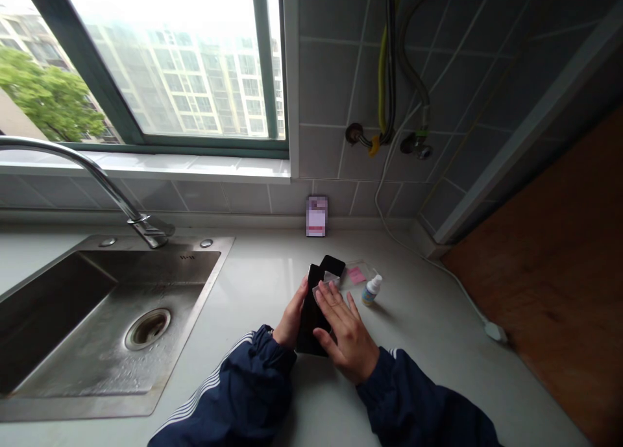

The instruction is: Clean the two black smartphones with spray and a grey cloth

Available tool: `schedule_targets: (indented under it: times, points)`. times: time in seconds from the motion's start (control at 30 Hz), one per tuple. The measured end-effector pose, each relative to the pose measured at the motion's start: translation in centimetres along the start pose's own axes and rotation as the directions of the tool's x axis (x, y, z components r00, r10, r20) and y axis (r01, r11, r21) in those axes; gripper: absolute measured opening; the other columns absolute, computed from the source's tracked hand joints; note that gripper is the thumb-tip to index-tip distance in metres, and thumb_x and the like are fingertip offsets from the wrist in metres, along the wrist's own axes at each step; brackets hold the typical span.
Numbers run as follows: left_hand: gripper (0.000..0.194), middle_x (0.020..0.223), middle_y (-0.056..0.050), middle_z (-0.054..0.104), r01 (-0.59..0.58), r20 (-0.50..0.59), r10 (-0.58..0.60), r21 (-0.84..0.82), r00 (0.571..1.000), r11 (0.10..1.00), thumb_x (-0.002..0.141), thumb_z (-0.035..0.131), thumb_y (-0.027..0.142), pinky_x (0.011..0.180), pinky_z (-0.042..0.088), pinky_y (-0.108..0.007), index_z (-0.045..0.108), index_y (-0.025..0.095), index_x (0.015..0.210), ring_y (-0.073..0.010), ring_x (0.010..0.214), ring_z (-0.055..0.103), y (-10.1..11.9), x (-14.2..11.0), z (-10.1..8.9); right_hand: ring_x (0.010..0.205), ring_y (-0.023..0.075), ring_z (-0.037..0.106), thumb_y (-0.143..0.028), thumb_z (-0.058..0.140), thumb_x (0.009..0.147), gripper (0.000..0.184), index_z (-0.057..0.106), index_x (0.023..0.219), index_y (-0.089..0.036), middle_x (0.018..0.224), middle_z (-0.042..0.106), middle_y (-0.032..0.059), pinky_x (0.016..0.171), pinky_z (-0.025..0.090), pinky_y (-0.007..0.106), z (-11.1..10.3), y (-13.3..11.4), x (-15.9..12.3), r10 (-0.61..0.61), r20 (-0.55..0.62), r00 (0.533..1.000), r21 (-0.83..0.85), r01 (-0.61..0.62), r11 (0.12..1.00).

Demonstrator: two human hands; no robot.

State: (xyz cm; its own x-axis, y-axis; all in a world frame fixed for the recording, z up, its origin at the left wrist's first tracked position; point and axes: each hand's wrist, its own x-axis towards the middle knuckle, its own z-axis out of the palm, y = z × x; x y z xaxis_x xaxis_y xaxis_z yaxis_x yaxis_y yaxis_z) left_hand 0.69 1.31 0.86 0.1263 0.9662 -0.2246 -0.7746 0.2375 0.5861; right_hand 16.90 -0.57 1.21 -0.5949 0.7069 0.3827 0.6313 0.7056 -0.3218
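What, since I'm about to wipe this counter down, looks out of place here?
A white cable runs down the tiled wall and trails loose across the counter to a white plug lying near its far edge. It looks odd because it is unsecured on a worktop shared with the steel sink.

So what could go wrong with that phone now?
The black smartphone could slip from the left hand and right hand and crack on the hard counter, or land in the steel sink nearby. The small dropper bottle stands close to the right hand, so a bump might tip it over.
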Motion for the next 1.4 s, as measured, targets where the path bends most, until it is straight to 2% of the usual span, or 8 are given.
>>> schedule_targets:
  times: [0.33,0.5,0.7,0.8,1.0,1.1,1.23,1.4]
  points:
    - [0.055,0.136,-0.012,0.064,0.028,0.01,-0.028,-0.035,1.0,0.999,0.095,0.058,0.042,0.122,0.029,-0.039,0.058,0.01,0.139,-0.0288,0.137,0.05,1.4,-0.5,1.6,0.152,0.032,0.018,-0.046,0.035,0.105,0.065,0.015,0.161,-0.019,0.164,0.024,0.0102,0.117,0.026,0.065,-0.1,-0.2,-0.1,-0.044,0.029,0.999,-0.001,0.044,0.999]
    - [0.061,0.127,-0.017,0.069,0.071,0.041,-0.07,-0.028,0.997,0.997,0.096,0.053,0.049,0.116,0.038,-0.041,0.057,0.006,0.139,-0.0305,0.124,0.061,1.9,-0.3,1.5,0.151,0.031,0.026,-0.044,0.038,0.105,0.057,0.031,0.156,-0.02,0.159,0.037,0.0108,0.118,0.023,0.066,-0.6,-0.3,0.0,-0.107,0.007,0.994,0.016,0.107,0.994]
    - [0.072,0.104,-0.021,0.075,0.071,0.02,-0.071,0.0,0.997,0.998,0.097,0.043,0.06,0.088,0.055,-0.037,0.059,-0.001,0.132,-0.0288,0.094,0.073,2.5,-0.4,1.7,0.148,0.0285,0.033,-0.043,0.046,0.102,0.051,0.046,0.148,-0.02,0.152,0.048,0.0101,0.12,0.018,0.063,-1.2,-0.6,0.0,-0.182,-0.02,0.983,0.065,0.183,0.981]
    - [0.075,0.1,-0.02,0.076,0.062,0.007,-0.062,-0.026,0.998,0.998,0.096,0.038,0.063,0.071,0.056,-0.034,0.06,0.001,0.132,-0.0248,0.077,0.073,3.0,-0.5,1.7,0.149,0.0278,0.031,-0.048,0.051,0.099,0.056,0.047,0.146,-0.018,0.152,0.048,0.0097,0.123,0.014,0.059,-1.4,-0.9,-0.2,-0.252,-0.004,0.968,0.122,0.25,0.96]
    - [0.072,0.106,-0.018,0.074,0.007,-0.051,-0.009,-0.024,0.999,1.0,0.096,0.035,0.065,0.064,0.057,-0.036,0.06,0.007,0.13,-0.0221,0.065,0.07,2.9,-0.7,1.9,0.153,0.0302,0.02,-0.057,0.052,0.096,0.069,0.042,0.151,-0.017,0.156,0.043,0.0087,0.125,0.006,0.057,-1.5,-1.7,-0.3,-0.346,0.077,0.935,0.201,0.325,0.924]
    - [0.071,0.109,-0.015,0.074,0.008,-0.043,-0.008,-0.013,0.999,1.0,0.096,0.032,0.066,0.069,0.058,-0.038,0.054,0.013,0.137,-0.0221,0.068,0.071,2.6,-0.9,1.9,0.154,0.033,0.011,-0.061,0.051,0.095,0.077,0.033,0.155,-0.016,0.16,0.034,0.0093,0.123,0.002,0.061,-1.2,-2.1,-0.2,-0.344,0.134,0.93,0.193,0.316,0.929]
    - [0.075,0.117,-0.015,0.072,0.016,0.048,-0.017,0.012,0.999,1.0,0.094,0.031,0.071,0.086,0.057,-0.042,0.05,0.017,0.143,-0.0277,0.093,0.073,2.3,-1.0,1.7,0.154,0.0356,0.003,-0.064,0.046,0.096,0.084,0.021,0.16,-0.015,0.164,0.023,0.0112,0.121,0.004,0.065,-0.6,-2.1,-0.3,-0.309,0.154,0.938,0.14,0.289,0.947]
    - [0.082,0.136,-0.015,0.063,-0.014,0.175,0.004,0.053,0.985,0.998,0.085,0.047,0.076,0.113,0.04,-0.047,0.055,0.017,0.141,-0.0337,0.13,0.056,1.0,-1.2,1.9,0.154,0.0363,0.0,-0.056,0.035,0.102,0.075,0.014,0.161,-0.015,0.165,0.021,0.0115,0.119,0.012,0.067,-0.3,-1.4,-0.4,-0.207,0.047,0.977,0.035,0.206,0.978]
